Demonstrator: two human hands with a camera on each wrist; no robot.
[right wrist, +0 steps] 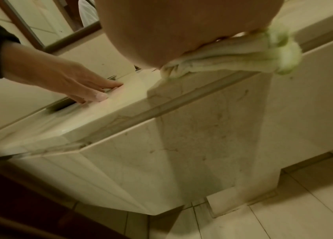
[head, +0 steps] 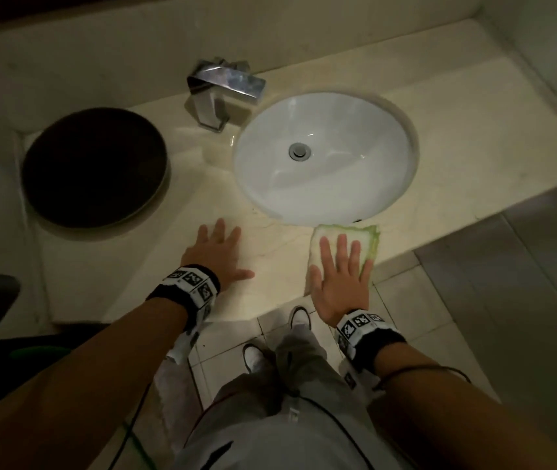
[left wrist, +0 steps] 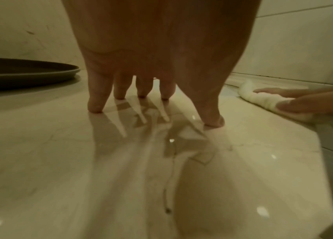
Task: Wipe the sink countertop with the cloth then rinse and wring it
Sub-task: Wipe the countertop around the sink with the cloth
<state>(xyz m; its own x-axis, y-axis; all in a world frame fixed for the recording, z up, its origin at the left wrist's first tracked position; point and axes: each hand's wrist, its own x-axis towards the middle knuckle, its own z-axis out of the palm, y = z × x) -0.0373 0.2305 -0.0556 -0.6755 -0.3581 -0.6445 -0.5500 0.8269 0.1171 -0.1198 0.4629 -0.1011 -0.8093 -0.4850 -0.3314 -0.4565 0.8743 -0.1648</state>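
— Where's the cloth (head: 348, 244) right now?

— Under my right hand (head: 339, 278), folded, on the near edge of the countertop (head: 456, 137), just in front of the sink (head: 324, 154). My fingers are straight and spread, pressing it flat; I'm not gripping it.

— And your other hand?

— My left hand (head: 214, 254) lies flat on the bare stone to the left, fingers apart, holding nothing. I think it's only bracing me.

— So you're mid-wipe. Any tips?

— Keep the palm low so the whole fold stays in contact. In the right wrist view the cloth's near side hangs over the counter's edge, so I'd steer strokes away from it or the cloth may slip off. Overlapping passes, I'd say, working around the bowl's rim toward the faucet (head: 224, 88).

— What about that dark round tray (head: 94, 167) on the far left?

— I'd wipe up to it. The stone shines wet near my left fingertips, so that patch probably needs another pass before rinsing.
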